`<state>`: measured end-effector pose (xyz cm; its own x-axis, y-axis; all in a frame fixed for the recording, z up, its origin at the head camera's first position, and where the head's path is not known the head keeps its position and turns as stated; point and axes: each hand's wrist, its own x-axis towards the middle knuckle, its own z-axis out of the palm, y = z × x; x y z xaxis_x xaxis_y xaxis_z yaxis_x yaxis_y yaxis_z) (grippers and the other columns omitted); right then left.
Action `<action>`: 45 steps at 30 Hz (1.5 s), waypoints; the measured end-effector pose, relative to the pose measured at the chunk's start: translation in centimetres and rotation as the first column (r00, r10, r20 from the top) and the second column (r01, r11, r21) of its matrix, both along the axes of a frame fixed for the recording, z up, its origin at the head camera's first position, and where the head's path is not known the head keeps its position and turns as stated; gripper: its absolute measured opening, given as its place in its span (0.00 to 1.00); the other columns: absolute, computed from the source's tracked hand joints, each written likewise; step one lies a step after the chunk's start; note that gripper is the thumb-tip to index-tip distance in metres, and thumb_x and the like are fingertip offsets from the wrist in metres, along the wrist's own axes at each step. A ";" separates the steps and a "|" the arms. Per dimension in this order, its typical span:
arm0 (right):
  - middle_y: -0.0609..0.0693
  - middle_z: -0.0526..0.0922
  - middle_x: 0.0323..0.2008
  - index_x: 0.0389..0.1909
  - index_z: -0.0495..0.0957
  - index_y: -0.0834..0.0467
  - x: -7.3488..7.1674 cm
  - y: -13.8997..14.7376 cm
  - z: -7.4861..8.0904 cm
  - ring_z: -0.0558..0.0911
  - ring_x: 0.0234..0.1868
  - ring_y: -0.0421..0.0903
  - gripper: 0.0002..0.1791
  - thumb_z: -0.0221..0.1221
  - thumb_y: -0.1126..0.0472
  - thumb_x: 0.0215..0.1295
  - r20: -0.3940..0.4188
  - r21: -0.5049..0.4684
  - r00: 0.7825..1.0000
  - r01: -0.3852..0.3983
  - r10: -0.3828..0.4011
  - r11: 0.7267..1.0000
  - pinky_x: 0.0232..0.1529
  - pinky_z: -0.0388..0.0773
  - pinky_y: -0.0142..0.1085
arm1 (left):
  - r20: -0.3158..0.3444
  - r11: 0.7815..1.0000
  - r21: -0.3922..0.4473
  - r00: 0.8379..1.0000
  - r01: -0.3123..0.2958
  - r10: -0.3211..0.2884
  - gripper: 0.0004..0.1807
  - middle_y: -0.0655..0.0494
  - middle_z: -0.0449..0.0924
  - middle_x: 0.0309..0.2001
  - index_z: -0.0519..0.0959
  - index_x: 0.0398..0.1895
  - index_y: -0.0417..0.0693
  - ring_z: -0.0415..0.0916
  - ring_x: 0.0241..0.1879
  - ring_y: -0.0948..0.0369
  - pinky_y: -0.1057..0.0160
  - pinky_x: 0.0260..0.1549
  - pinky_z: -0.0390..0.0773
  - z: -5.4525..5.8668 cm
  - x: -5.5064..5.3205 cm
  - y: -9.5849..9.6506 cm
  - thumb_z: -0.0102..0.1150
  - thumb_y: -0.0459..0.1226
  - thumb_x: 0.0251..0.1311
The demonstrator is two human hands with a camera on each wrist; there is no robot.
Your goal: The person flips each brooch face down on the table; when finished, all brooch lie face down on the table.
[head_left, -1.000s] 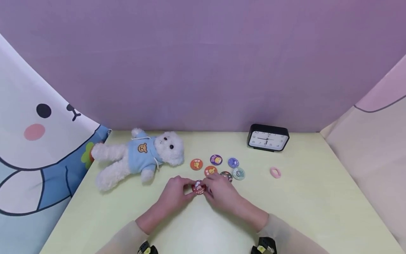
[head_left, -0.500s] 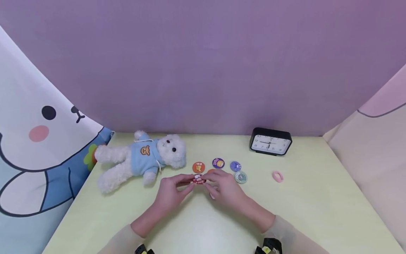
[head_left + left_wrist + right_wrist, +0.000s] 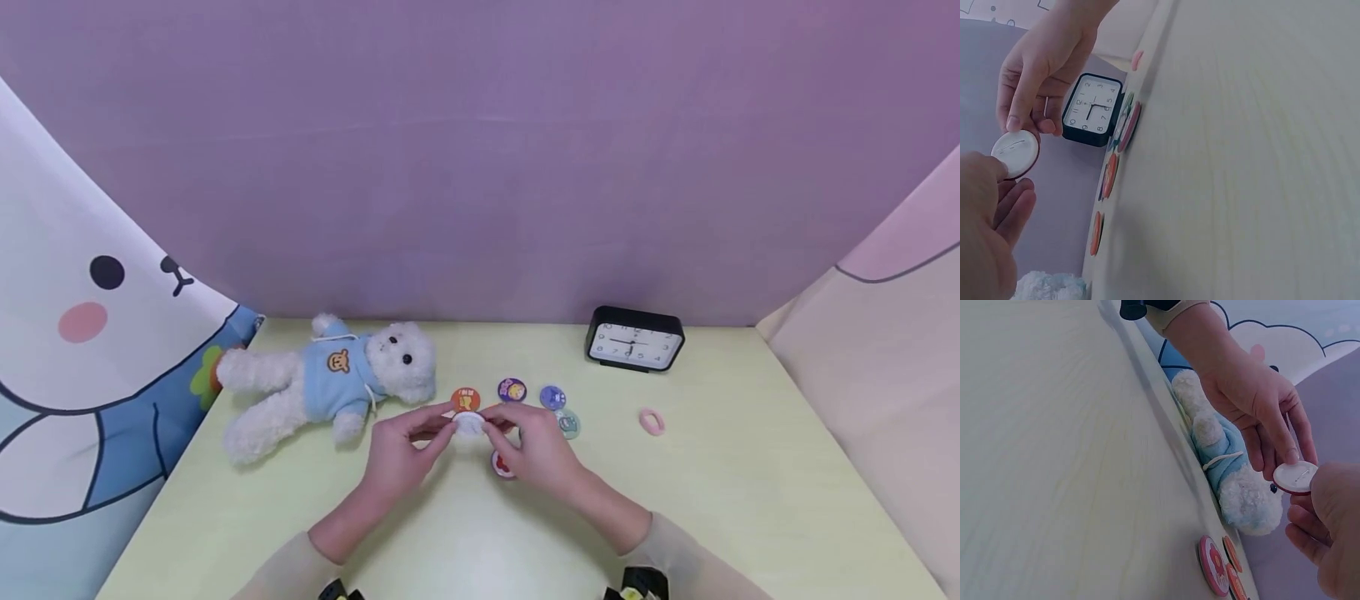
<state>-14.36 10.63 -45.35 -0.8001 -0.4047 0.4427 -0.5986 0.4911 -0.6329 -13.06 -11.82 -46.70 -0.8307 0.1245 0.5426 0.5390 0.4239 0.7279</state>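
Between my two hands is a round pin badge, its white back with a thin pin turned towards me and a red edge visible in the left wrist view. My left hand pinches one side of it between thumb and fingers. On the other side, my right hand pinches it as well. The badge is raised above the table. Beneath the right hand lies a red and white badge, partly covered in the head view. An orange badge lies just behind the held one.
Purple, blue and green badges lie behind the right hand. A white plush bear in a blue hoodie lies at left. A black clock and a pink hair tie are at right on the table.
Both hands have lifted the badge from the table and tilted it over, so its red printed face has given way to the white back. More of the badge under the right hand now shows.
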 end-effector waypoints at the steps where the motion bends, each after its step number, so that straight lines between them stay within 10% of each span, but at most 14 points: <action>1: 0.48 0.92 0.37 0.48 0.88 0.56 0.0 0.0 0.0 0.88 0.36 0.37 0.08 0.68 0.66 0.70 0.022 -0.007 1.000 0.000 0.000 1.000 0.41 0.89 0.34 | -0.001 1.000 -0.001 1.000 0.009 -0.009 0.13 0.47 0.93 0.41 0.90 0.48 0.40 0.92 0.35 0.58 0.67 0.35 0.90 -0.1 0.0 0.0 0.75 0.27 0.60; 9: 0.47 0.89 0.34 0.55 0.83 0.55 -0.3 0.1 -0.5 0.85 0.37 0.35 0.13 0.66 0.66 0.72 0.123 -0.036 0.992 0.002 0.003 0.999 0.45 0.88 0.31 | 0.037 0.992 -0.031 0.992 0.119 -0.118 0.24 0.54 0.91 0.39 0.88 0.55 0.42 0.90 0.37 0.59 0.66 0.40 0.90 -0.6 -0.1 -0.2 0.80 0.27 0.53; 26: 0.48 0.86 0.52 0.58 0.84 0.54 -0.4 0.0 -1.5 0.86 0.47 0.45 0.22 0.74 0.63 0.63 0.163 0.115 0.985 -0.075 0.056 0.991 0.49 0.89 0.36 | 0.169 0.967 -0.238 0.984 0.094 -0.054 0.22 0.55 0.89 0.38 0.89 0.51 0.43 0.88 0.37 0.62 0.68 0.41 0.89 -1.0 -0.4 -0.4 0.83 0.32 0.51; 37: 0.49 0.82 0.49 0.63 0.84 0.57 0.0 -1.1 -2.3 0.77 0.36 0.38 0.24 0.72 0.56 0.68 0.143 0.279 0.990 -0.032 -0.008 0.960 0.36 0.78 0.25 | 0.242 0.919 -0.383 0.970 0.093 0.003 0.19 0.58 0.84 0.33 0.89 0.48 0.44 0.81 0.35 0.63 0.66 0.37 0.86 -1.6 -0.7 -0.4 0.83 0.37 0.53; 45: 0.50 0.82 0.48 0.62 0.84 0.60 0.4 -1.9 -2.6 0.80 0.44 0.41 0.24 0.70 0.55 0.70 0.117 0.371 0.991 0.015 -0.063 0.928 0.47 0.86 0.34 | 0.274 0.908 -0.405 0.962 0.105 0.011 0.18 0.59 0.82 0.32 0.89 0.47 0.44 0.77 0.34 0.64 0.70 0.35 0.79 -1.7 -0.8 -0.4 0.82 0.36 0.52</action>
